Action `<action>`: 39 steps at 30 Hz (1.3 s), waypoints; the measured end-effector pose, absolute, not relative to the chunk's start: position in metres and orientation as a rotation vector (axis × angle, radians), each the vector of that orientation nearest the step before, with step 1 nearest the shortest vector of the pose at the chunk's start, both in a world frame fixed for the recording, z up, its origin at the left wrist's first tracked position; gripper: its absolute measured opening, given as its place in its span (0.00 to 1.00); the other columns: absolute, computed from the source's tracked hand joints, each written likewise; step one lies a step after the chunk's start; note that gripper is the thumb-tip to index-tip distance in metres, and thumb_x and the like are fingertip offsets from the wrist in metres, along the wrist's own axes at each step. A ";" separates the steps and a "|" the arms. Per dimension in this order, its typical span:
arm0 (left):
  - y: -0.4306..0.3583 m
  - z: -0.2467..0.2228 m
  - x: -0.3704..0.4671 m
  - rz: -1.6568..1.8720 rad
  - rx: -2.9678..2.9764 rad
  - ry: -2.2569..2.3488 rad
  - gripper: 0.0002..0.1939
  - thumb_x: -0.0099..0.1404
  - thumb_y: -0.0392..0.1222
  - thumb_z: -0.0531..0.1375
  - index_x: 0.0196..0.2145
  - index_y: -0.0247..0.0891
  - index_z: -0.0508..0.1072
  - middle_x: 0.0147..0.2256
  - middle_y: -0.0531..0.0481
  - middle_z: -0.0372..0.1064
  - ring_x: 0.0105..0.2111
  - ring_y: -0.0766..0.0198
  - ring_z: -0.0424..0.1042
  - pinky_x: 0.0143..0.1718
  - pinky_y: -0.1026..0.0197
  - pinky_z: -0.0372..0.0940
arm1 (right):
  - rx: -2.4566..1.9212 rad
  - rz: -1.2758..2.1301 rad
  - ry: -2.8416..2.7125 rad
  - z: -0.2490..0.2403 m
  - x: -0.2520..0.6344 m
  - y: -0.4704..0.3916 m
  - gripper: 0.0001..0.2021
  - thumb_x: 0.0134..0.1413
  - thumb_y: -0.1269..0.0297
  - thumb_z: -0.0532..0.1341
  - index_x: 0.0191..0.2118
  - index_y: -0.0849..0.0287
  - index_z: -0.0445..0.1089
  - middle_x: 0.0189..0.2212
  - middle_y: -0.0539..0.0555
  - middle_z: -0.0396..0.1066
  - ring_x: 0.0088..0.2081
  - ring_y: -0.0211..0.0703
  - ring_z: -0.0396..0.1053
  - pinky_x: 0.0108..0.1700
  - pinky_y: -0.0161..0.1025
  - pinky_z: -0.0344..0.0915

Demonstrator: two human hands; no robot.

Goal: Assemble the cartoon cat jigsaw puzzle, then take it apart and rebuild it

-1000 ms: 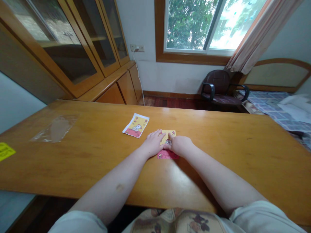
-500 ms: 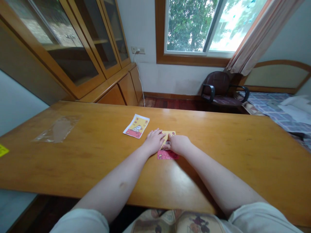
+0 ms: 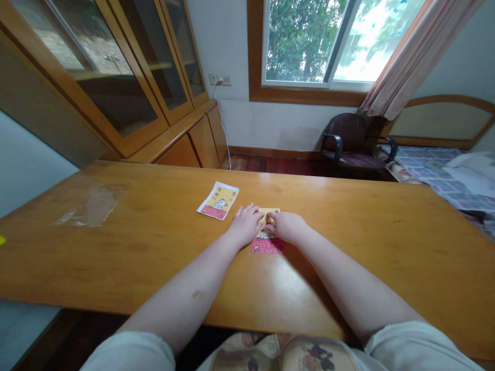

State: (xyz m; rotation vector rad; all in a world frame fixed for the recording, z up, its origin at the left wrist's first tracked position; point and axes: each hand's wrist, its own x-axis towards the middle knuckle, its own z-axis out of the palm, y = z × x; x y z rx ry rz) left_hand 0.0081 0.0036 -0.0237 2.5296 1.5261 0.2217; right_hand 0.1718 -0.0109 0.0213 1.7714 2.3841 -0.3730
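A small yellow and pink jigsaw puzzle (image 3: 267, 246) lies flat on the wooden table (image 3: 154, 257), partly covered by my hands. My left hand (image 3: 246, 225) rests palm down along its left edge with fingers spread. Over the upper right part of the puzzle is my right hand (image 3: 285, 226), its fingers bent down and pressed together at the surface; whatever they hold, if anything, is too small to make out. A white-bordered card (image 3: 218, 201) with a similar yellow and pink picture lies beyond my left hand.
A clear plastic bag (image 3: 95, 206) lies at the table's left. Part of a yellow item (image 3: 2, 240) shows at the left image edge. Beyond the table are a cabinet (image 3: 154, 129), a dark chair (image 3: 348, 139) and a bed (image 3: 444, 170).
My right hand's fingers have shifted slightly and drawn up, uncovering more of the white figure and pink part of the puzzle. My left hand has barely moved.
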 end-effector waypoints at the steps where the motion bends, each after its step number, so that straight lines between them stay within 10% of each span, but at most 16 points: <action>1: 0.004 -0.024 0.009 0.230 2.541 1.518 0.17 0.67 0.43 0.52 0.52 0.42 0.69 0.59 0.45 0.61 0.62 0.52 0.53 0.62 0.41 0.46 | 1.773 -0.362 2.397 0.020 0.172 -0.010 0.25 0.60 0.42 0.48 0.50 0.55 0.67 0.43 0.60 0.74 0.44 0.52 0.73 0.42 0.42 0.66; 32: 0.006 -0.023 0.006 0.267 2.545 1.498 0.22 0.67 0.45 0.51 0.58 0.38 0.62 0.59 0.42 0.61 0.60 0.55 0.58 0.63 0.48 0.48 | 1.718 -0.324 2.472 0.015 0.178 0.001 0.18 0.61 0.56 0.51 0.50 0.55 0.71 0.44 0.60 0.74 0.45 0.49 0.71 0.46 0.39 0.64; 39: 0.002 -0.031 0.004 0.032 2.536 1.409 0.39 0.65 0.60 0.48 0.66 0.36 0.46 0.67 0.41 0.38 0.67 0.51 0.38 0.65 0.43 0.37 | 1.773 -0.234 2.602 -0.006 0.184 0.005 0.30 0.63 0.55 0.48 0.67 0.62 0.46 0.66 0.62 0.46 0.65 0.51 0.46 0.62 0.51 0.47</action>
